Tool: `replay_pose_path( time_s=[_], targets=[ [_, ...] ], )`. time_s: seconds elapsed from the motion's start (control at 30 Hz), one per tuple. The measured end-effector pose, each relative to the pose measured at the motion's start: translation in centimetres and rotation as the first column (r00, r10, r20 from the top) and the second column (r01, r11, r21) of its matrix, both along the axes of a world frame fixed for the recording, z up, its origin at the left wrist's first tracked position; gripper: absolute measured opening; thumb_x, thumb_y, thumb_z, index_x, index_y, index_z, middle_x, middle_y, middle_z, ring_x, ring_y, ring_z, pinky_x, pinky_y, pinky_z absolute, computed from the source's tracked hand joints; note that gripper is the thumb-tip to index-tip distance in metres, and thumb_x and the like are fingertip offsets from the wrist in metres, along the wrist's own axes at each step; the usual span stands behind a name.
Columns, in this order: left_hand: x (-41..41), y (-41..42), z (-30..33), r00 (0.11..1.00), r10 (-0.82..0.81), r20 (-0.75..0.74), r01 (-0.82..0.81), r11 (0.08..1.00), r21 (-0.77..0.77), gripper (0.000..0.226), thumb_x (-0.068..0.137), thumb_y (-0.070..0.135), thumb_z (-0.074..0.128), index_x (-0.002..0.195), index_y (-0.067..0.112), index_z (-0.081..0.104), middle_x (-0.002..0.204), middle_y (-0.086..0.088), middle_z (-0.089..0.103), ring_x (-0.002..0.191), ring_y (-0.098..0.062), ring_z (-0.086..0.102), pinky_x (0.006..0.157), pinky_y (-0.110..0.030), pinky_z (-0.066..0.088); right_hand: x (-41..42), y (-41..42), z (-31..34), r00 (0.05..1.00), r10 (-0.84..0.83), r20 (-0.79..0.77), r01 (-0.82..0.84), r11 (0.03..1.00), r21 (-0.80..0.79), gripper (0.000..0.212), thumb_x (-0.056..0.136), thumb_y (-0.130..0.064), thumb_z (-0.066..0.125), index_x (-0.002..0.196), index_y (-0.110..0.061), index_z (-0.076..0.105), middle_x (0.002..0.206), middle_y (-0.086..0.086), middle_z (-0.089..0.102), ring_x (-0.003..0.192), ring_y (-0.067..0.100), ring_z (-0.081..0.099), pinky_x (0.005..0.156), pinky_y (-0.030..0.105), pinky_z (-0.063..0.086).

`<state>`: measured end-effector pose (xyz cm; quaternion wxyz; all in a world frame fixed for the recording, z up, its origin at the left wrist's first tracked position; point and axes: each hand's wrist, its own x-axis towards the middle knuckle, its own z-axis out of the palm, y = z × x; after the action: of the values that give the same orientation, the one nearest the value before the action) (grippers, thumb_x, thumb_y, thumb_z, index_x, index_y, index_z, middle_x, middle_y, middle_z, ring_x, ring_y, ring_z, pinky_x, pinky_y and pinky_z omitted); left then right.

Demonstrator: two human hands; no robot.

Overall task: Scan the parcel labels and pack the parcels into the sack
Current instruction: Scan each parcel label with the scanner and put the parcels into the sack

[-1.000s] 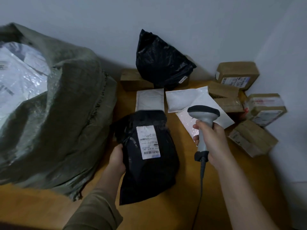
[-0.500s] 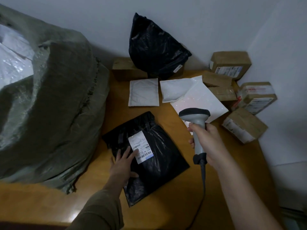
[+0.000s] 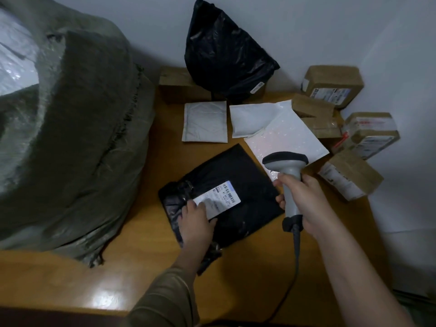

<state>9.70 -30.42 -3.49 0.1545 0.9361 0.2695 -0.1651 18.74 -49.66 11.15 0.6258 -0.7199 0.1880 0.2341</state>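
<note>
Black crinkly plastic parcel [image 3: 238, 185] flat on wood table [image 3: 146, 267]; my left hand [image 3: 195, 223] presses its label [image 3: 218, 199], fingers straight. Right hand [image 3: 306, 206] wraps grey scanner [image 3: 289, 175]. Label text unreadable.

The room is dim, with soft, cool light from overhead. A bright glare patch sits on the near counter [image 3: 103, 300], and the white label [image 3: 218, 199] on the black parcel [image 3: 247, 182] shines, its print smeared. Shadows pool behind the green sack [image 3: 77, 147]. Wide-angle bending curves the near counter edge; corners darken and soften.
</note>
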Motion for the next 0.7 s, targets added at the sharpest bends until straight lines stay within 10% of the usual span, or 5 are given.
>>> replay_pose_path(
  time_s=[0.1, 0.2, 0.37, 0.5, 0.7],
  targets=[
    [-1.5, 2.2, -1.2, 0.982, -0.099, -0.163, 0.100, 0.995, 0.003, 0.089, 0.085, 0.060, 0.061, 0.153, 0.035, 0.008, 0.163, -0.005, -0.005, 0.147, -0.040, 0.001, 0.118, -0.054, 0.010, 0.0, 0.9, -0.7, 0.999, 0.042, -0.020, -0.042, 0.999, 0.008, 0.024, 0.095, -0.025, 0.063, 0.114, -0.011, 0.060, 0.100, 0.007, 0.068, 0.064, 0.014, 0.060, 0.058, 0.027, 0.050],
    [-2.4, 2.4, -2.0, 0.959, -0.125, -0.254, 0.139, 0.990, 0.037, 0.098, 0.087, 0.067, 0.051, 0.154, 0.031, -0.010, 0.161, -0.017, -0.008, 0.145, -0.047, 0.008, 0.114, -0.050, 0.031, -0.3, 1.5, -1.5, 0.996, 0.076, -0.044, -0.076, 0.997, 0.014, 0.026, 0.095, -0.023, 0.062, 0.116, -0.008, 0.059, 0.103, 0.007, 0.067, 0.061, 0.013, 0.059, 0.054, 0.026, 0.048],
    [-1.3, 0.9, -1.6, 0.949, -0.051, -0.310, 0.098, 0.985, 0.139, 0.109, 0.082, 0.075, 0.050, 0.156, 0.015, -0.004, 0.152, -0.034, 0.017, 0.124, -0.043, 0.050, 0.092, -0.041, 0.053, -1.1, 2.1, -2.0, 0.987, 0.136, -0.082, -0.135, 0.991, 0.021, 0.022, 0.096, -0.021, 0.061, 0.112, -0.006, 0.059, 0.098, 0.007, 0.065, 0.056, 0.011, 0.057, 0.052, 0.025, 0.047],
    [-1.4, -0.1, -1.1, 0.953, -0.055, -0.299, 0.087, 0.991, 0.097, 0.105, 0.086, 0.067, 0.053, 0.154, 0.005, 0.002, 0.143, -0.028, 0.035, 0.128, -0.034, 0.047, 0.088, -0.036, 0.053, -1.5, 2.2, -2.1, 0.983, 0.165, -0.082, -0.164, 0.986, 0.019, 0.017, 0.097, -0.021, 0.060, 0.108, -0.008, 0.060, 0.096, 0.009, 0.062, 0.058, 0.013, 0.057, 0.052, 0.024, 0.046],
    [-1.8, -0.8, 0.0, 0.978, -0.082, -0.191, 0.085, 0.996, 0.007, 0.051, 0.097, 0.043, 0.052, 0.131, 0.007, 0.042, 0.115, -0.010, 0.058, 0.100, -0.025, 0.062, 0.068, -0.033, 0.048, -1.9, 2.8, -1.2, 0.971, 0.226, -0.081, -0.225, 0.974, 0.018, 0.027, 0.099, -0.032, 0.057, 0.108, -0.007, 0.062, 0.095, 0.008, 0.064, 0.059, 0.014, 0.060, 0.055, 0.026, 0.048]
  ],
)
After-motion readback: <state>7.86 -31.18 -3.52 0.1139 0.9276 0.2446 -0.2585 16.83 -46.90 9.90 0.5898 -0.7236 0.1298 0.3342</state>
